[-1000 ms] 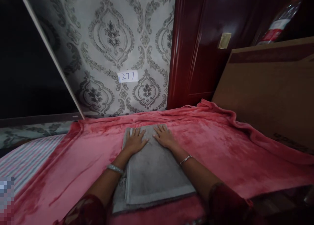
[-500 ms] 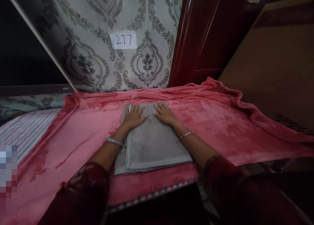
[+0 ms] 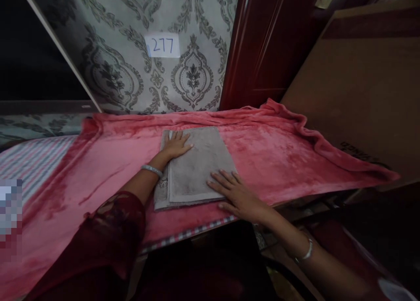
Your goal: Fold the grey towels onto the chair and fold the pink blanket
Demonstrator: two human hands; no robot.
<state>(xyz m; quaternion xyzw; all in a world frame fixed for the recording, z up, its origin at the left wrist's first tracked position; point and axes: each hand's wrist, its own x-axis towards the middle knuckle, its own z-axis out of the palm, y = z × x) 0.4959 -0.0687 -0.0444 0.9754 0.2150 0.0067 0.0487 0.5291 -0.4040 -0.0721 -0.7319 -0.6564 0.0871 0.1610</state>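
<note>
1. Your right hand point(image 3: 238, 194) lies flat and open on the towel's point(image 3: 197, 169) near right corner, gripping nothing.
2. The towel lies folded on the pink blanket point(image 3: 288, 156), near the front edge. It looks soft, light and limp (it will likely sag if lifted by one corner), so take it by the folded edges.
3. Your left hand point(image 3: 175, 145) presses open-palmed on its far left corner.
4. Beyond, the wallpaper carries a label point(image 3: 162, 45) reading 277.
</note>
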